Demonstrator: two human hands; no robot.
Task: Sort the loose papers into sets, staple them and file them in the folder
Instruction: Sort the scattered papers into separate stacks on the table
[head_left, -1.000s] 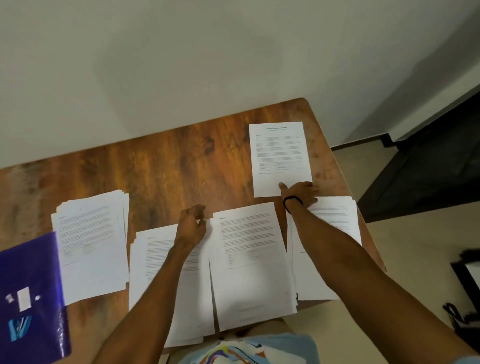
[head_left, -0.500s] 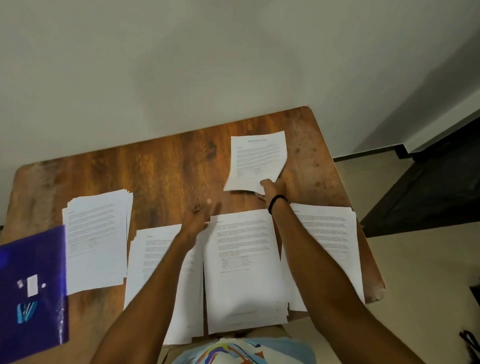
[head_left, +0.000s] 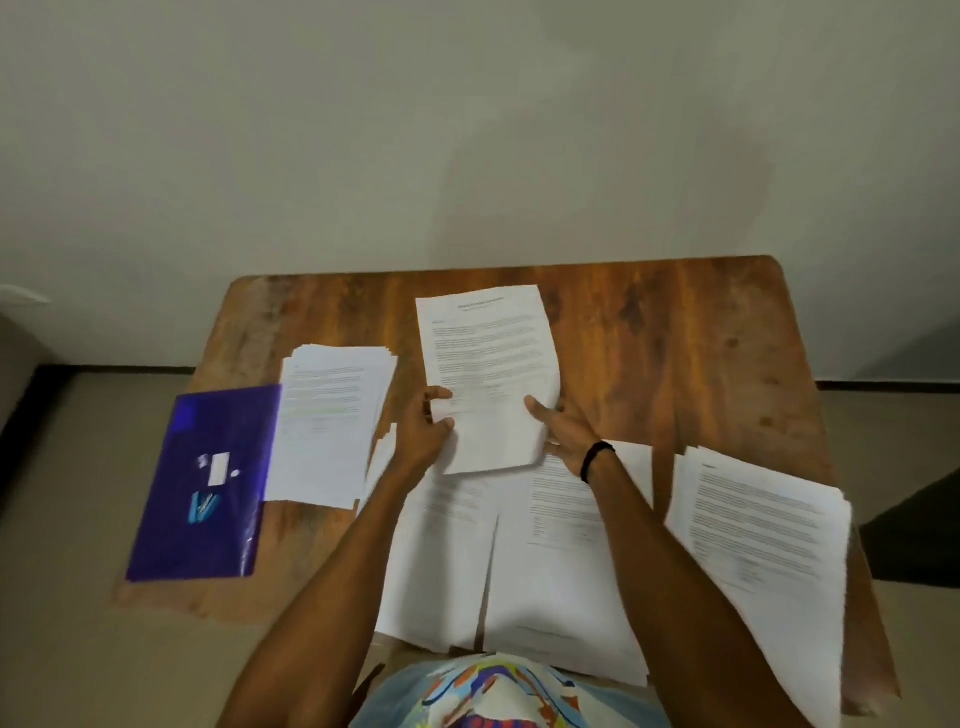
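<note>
A printed sheet is lifted above the middle of the wooden table. My left hand grips its lower left edge, and my right hand, a black band on the wrist, holds its lower right edge with the thumb on top. Under my arms lie two paper piles, one left of centre and one in the centre. Another pile sits at the right edge, and a fanned pile lies at the left. The purple folder lies flat at the table's left edge.
A white label and small blue marks show on the folder's cover. Bare wood stretches along the far right part of the table. A pale wall rises behind the table, and floor shows on both sides.
My right hand drew the single sheet from the far right of the table toward the centre and lifted it. My left hand left the pile and took the sheet's left edge. The camera turned left.
</note>
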